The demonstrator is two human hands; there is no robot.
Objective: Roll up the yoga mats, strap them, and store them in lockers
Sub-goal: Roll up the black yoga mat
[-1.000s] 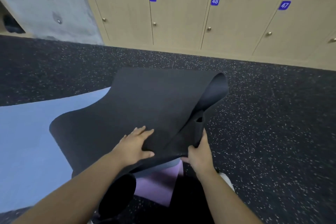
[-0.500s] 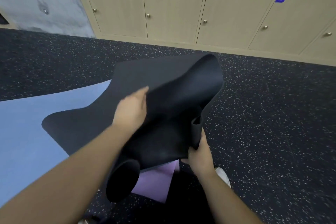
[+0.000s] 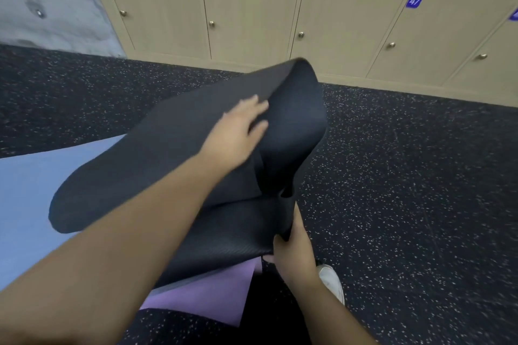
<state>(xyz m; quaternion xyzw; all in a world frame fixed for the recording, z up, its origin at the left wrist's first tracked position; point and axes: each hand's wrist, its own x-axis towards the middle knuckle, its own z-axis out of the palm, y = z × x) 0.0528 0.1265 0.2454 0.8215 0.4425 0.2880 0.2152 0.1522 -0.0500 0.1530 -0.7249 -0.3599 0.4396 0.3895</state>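
The black yoga mat (image 3: 173, 154) is mid-roll at frame centre: the right hand (image 3: 294, 253) grips its lower corner, the left hand (image 3: 238, 134) lies flat, released, on top. Next, tighten the loose curl.

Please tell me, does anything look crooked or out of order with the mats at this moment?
Yes. The black mat is not a neat roll: it flares open in a wide crooked fold toward the lockers. The right hand grips its near edge and the left hand lies on top. No strap shows.
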